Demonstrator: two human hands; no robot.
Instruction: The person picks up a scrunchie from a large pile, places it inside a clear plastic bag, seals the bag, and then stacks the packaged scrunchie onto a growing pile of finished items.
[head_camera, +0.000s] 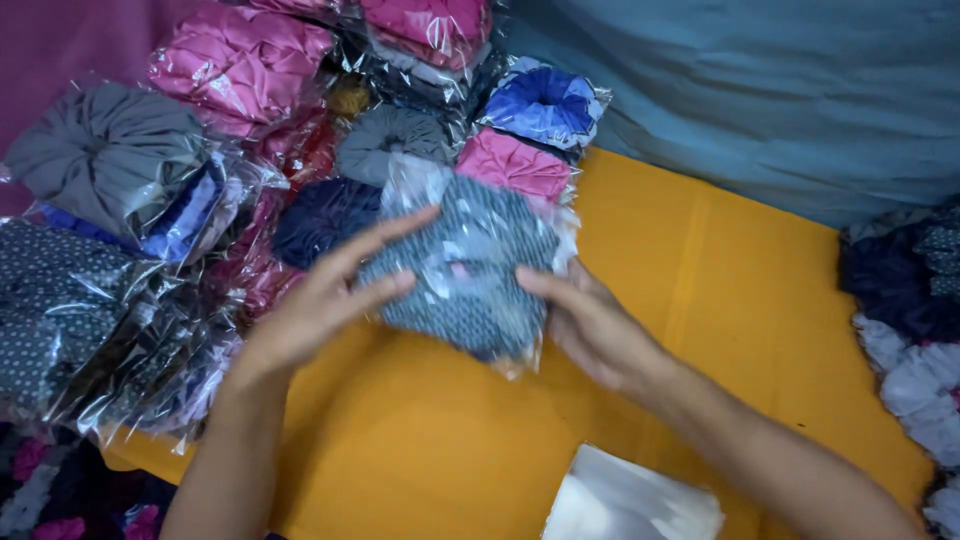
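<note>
Over the orange cloth, my left hand, fingers flat, and right hand pinch a bagged dotted grey cap; bagged pile done, empty bags and loose caps left.

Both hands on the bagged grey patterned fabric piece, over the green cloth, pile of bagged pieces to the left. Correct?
Not quite. The cloth under the hands is orange-yellow, not green, as the head view shows. The rest holds: the left hand and right hand both hold the bagged grey patterned fabric piece, and the pile of bagged pieces lies to the left.
</note>
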